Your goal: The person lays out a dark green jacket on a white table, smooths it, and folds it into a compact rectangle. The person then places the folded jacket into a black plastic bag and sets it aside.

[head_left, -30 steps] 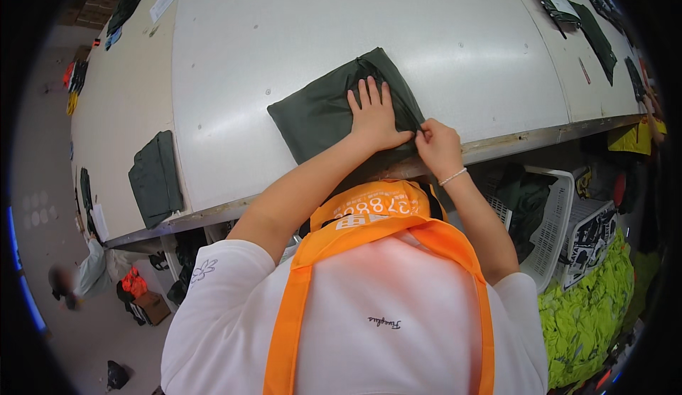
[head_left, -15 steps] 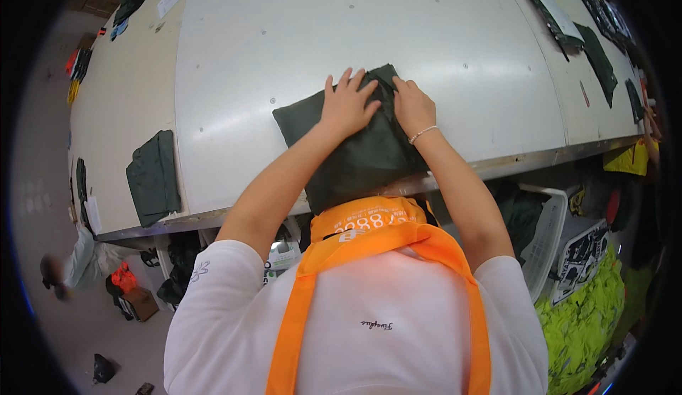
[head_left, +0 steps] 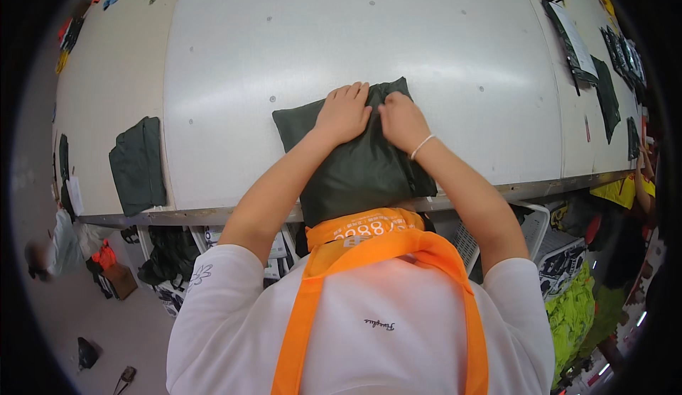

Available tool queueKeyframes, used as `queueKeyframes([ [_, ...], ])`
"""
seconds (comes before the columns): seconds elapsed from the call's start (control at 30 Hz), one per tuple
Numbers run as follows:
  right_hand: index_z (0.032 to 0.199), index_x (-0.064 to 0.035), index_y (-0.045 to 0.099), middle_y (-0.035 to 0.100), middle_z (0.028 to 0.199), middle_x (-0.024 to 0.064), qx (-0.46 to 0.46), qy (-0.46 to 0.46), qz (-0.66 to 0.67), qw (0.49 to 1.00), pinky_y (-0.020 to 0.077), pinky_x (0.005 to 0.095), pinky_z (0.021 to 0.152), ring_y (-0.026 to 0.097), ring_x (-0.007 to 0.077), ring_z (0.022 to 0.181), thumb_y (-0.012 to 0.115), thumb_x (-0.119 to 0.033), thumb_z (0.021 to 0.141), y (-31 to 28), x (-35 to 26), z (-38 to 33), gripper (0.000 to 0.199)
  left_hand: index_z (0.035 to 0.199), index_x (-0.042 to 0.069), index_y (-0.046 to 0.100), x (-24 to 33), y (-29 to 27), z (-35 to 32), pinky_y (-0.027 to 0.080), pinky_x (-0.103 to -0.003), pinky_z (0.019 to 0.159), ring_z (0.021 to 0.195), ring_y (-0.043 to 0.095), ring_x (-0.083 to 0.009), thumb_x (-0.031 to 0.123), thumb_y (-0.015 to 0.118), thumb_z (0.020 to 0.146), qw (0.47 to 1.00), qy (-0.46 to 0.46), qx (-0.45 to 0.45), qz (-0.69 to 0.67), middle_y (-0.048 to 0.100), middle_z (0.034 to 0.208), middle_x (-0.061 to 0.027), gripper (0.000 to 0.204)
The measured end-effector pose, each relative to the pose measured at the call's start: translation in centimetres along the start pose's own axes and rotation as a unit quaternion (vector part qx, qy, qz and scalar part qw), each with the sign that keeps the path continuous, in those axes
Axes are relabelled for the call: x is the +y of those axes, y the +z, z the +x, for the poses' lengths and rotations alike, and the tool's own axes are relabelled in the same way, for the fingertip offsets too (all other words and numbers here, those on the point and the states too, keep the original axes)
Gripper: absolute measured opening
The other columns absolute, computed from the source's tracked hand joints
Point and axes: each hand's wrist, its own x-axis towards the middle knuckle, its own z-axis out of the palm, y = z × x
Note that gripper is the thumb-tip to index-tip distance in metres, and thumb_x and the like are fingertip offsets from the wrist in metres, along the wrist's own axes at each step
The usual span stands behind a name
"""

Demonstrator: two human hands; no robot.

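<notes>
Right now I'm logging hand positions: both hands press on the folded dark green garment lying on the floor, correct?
Not quite. In the head view the left hand and right hand do press the folded dark green garment, but it lies on the white table, not the floor.

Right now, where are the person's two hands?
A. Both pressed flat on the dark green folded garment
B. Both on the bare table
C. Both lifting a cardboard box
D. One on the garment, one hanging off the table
A: the left hand and right hand lie side by side on the dark green folded garment at the white table edge.
</notes>
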Motion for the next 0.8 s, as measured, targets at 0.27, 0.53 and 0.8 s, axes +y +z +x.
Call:
queueKeyframes([
  [0.27,0.097,-0.006,0.06,0.066,0.079,0.0174,-0.093,0.138,0.11,0.98,0.0513,0.0427,0.067,0.064,0.0361,0.074,0.058,-0.012,0.087,-0.2,2.2,4.5,0.012,0.127,0.012,0.054,-0.6,0.9,2.8,0.037,-0.045,0.098,0.115,0.048,-0.0298,0.029,0.046,0.091,0.992,-0.075,-0.042,-0.088,0.055,0.118,-0.012,0.04],
  [0.53,0.093,-0.0072,0.062,0.066,0.08,0.0183,-0.134,0.146,0.091,0.976,0.0515,0.041,0.068,0.064,0.0341,0.074,0.057,-0.015,0.088,-0.8,2.0,6.2,0.011,0.11,0.013,0.064,-0.1,1.0,4.9,0.044,-0.045,0.089,0.106,0.054,-0.0318,0.029,0.046,0.092,0.988,-0.129,-0.041,-0.079,0.061,0.109,-0.0116,0.031],
  [0.8,0.09,-0.0103,0.063,0.067,0.079,0.0128,-0.102,0.111,0.143,0.978,0.0505,0.0396,0.067,0.063,0.0325,0.074,0.058,-0.015,0.085,-1.5,2.3,4.8,0.008,0.103,0.014,0.069,-0.7,1.2,6.4,0.046,-0.043,0.089,0.102,0.06,-0.0281,0.033,0.05,0.088,0.97,-0.202,-0.079,-0.109,0.067,0.106,-0.0079,0.03],
])
